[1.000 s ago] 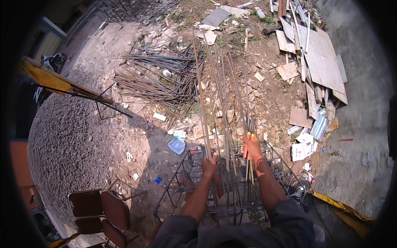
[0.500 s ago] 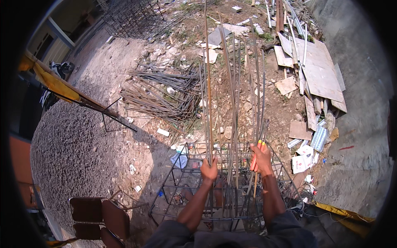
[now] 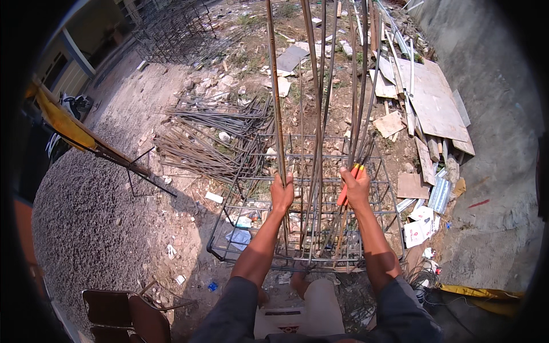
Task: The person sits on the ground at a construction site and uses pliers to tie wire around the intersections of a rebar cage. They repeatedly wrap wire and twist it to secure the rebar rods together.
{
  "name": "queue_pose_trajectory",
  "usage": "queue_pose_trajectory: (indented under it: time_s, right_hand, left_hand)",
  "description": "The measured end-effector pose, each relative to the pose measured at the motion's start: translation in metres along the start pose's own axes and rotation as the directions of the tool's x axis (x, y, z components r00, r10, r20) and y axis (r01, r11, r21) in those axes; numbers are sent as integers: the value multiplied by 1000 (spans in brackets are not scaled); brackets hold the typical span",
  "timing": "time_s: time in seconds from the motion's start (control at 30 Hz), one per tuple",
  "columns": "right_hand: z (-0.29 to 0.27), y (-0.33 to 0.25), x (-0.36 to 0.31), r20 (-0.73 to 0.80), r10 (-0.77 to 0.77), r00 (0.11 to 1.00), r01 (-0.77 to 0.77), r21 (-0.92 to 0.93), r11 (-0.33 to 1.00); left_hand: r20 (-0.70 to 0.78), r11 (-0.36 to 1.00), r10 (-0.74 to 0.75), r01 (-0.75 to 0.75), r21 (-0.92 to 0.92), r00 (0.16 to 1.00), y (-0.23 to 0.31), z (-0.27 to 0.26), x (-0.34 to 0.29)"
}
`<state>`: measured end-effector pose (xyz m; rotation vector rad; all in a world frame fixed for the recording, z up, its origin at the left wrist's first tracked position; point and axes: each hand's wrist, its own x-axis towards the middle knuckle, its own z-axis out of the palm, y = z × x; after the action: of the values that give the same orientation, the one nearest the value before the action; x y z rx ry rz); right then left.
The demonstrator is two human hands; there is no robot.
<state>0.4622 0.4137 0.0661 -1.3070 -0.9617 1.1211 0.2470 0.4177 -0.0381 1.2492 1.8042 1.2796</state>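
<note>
In front of me is a wide cage of tied steel bars (image 3: 213, 250), with long upright rebars (image 3: 318, 108) standing through its grid and reaching far above it. My left hand (image 3: 282, 193) is closed around a rusty rebar (image 3: 278, 114) on the left. My right hand (image 3: 357, 187) is closed around pliers with orange, yellow-tipped handles (image 3: 343, 197), their jaws hidden. It also rests against the right-hand bundle of rebars (image 3: 355, 126); whether its fingers wrap those bars, I cannot tell. Several more bars cross between my hands. My legs show below the cage.
Loose bent rebars (image 3: 211, 137) lie in a pile beyond the cage. Gravel (image 3: 91, 223) is heaped at left, near brown chairs (image 3: 150, 317). Boards (image 3: 437, 103) and scraps lie along the concrete wall (image 3: 497, 188). A pole with yellow cloth (image 3: 71, 123) slants in from the left.
Both my hands have moved forward with the bars, and the cage has shifted away from me. The upright rebars now loom larger. My legs have come into view behind the cage's near edge.
</note>
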Motion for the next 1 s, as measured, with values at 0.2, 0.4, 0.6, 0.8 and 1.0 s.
queue_pose_trajectory:
  time_s: [0.2, 0.4, 0.6, 0.8, 1.0]
  right_hand:
    - [-18, 113, 21, -64, -32, 997, 34, 37, 999]
    - [-62, 140, -30, -75, -37, 996, 51, 194, 980]
    - [-88, 223, -93, -145, -91, 985, 114, 160, 981]
    - [-102, 321, -166, -239, -76, 968, 118, 166, 979]
    - [-104, 391, -181, -299, -235, 925, 254, 24, 967]
  left_hand:
    - [117, 995, 31, -19, -99, 993, -73, 33, -16]
    - [138, 983, 87, -63, -172, 987, -111, 56, -73]
    - [122, 973, 204, -188, -131, 971, -178, 59, -125]
    - [100, 920, 342, -311, -238, 934, -273, 69, -194]
    - [180, 931, 364, -350, -109, 914, -330, 60, -217]
